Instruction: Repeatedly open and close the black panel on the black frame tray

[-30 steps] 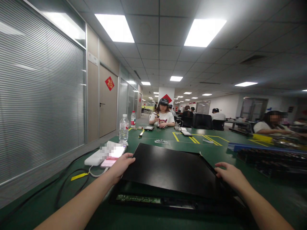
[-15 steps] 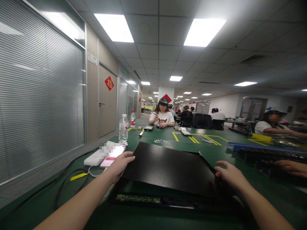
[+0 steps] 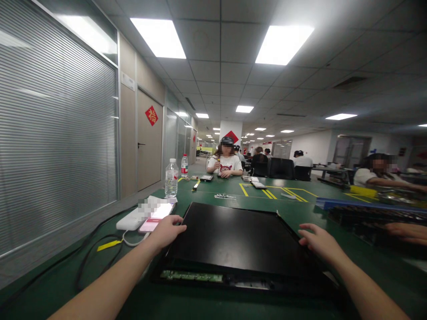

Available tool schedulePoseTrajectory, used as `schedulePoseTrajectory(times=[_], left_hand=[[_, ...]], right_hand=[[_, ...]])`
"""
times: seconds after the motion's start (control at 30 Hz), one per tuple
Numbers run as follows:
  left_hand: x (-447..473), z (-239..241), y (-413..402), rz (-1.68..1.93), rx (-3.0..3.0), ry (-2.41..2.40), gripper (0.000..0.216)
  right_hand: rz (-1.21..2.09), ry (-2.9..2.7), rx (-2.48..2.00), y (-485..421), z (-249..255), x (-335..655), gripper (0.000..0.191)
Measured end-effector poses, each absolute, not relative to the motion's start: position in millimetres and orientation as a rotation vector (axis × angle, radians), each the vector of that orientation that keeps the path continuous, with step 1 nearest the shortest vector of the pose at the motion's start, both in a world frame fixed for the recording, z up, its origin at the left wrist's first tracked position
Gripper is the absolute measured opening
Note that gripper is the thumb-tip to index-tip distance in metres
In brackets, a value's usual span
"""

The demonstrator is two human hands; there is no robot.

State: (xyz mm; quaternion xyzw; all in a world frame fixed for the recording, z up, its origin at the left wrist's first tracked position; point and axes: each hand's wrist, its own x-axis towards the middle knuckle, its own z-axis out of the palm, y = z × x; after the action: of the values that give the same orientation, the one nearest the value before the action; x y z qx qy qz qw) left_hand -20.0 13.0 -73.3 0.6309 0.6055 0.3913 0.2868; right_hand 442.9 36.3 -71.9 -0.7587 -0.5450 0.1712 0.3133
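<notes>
A flat black display panel (image 3: 233, 238) lies in a dark frame (image 3: 290, 286) on the table in front of me. Along the near side, a strip of green circuit board (image 3: 191, 276) shows. At the panel's left edge, my left hand (image 3: 169, 232) is closed, thumb and fingers at the border; its underside fingers are partly hidden. My right hand (image 3: 318, 240) rests by the right edge, with its index finger stretched out and the fingers apart. Whether its lower fingers touch the frame is hard to tell.
A phone (image 3: 156, 216) and a white power bank (image 3: 128, 221) with cables stand left, behind them a water bottle (image 3: 171, 178). Small metal parts (image 3: 224, 196) lie beyond the panel. At right, a co-worker's hand (image 3: 405, 231) is by a dark assembly (image 3: 370, 229). Another person sits opposite.
The black panel, which was raised and tilted above the frame, has come down flat into it. My left hand has lowered slightly with it; my right hand has barely moved.
</notes>
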Motion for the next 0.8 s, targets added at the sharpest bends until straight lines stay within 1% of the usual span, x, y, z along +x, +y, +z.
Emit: schedulePoseTrajectory(times=[0.33, 0.57, 0.8], left_hand=[[-19.2, -81.7, 14.5, 0.934, 1.819, 1.709, 0.023], [-19.7, -80.3, 13.5, 0.893, 1.896, 1.77, 0.018], [-21.2, -83.2, 17.5, 0.853, 1.972, 1.811, 0.014]], right_hand=[[0.513, -1.41, -1.972, 43.3, -77.5, 449.8, 0.043], [0.523, -1.399, -1.926, 42.9, -78.4, 451.5, 0.044], [0.523, -1.421, -1.928, 45.2, -80.3, 453.9, 0.041]])
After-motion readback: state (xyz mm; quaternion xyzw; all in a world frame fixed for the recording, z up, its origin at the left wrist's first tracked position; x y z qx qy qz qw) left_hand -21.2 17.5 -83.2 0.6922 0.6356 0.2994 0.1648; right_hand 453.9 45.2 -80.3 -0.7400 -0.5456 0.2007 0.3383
